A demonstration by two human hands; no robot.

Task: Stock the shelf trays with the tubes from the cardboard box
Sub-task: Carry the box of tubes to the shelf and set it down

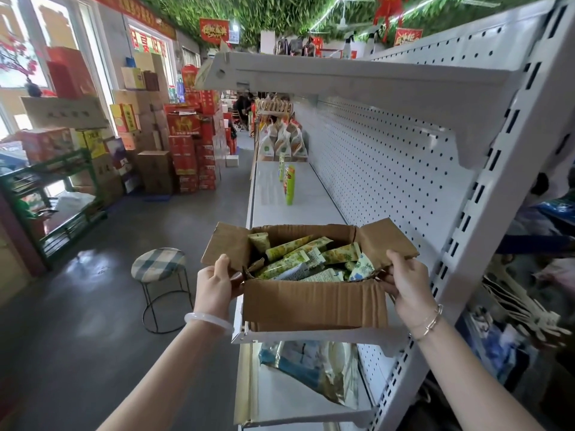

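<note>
An open cardboard box (314, 303) sits at the near end of the white shelf (292, 209), its flaps spread. Several green and yellow printed tubes (298, 256) lie jumbled inside it. My left hand (216, 284) grips the box's left flap and corner, thumb on top. On the other side, my right hand (407, 283) grips the right flap and corner. Farther along the same shelf, a few green tubes (289, 181) stand upright in a row.
A white pegboard back panel (382, 169) runs along the right, with another shelf (342, 79) overhead. Bagged goods (308, 365) lie on the shelf below. A checked round stool (160, 264) stands on the grey floor to the left. Stacked red and brown cartons (186, 150) line the aisle.
</note>
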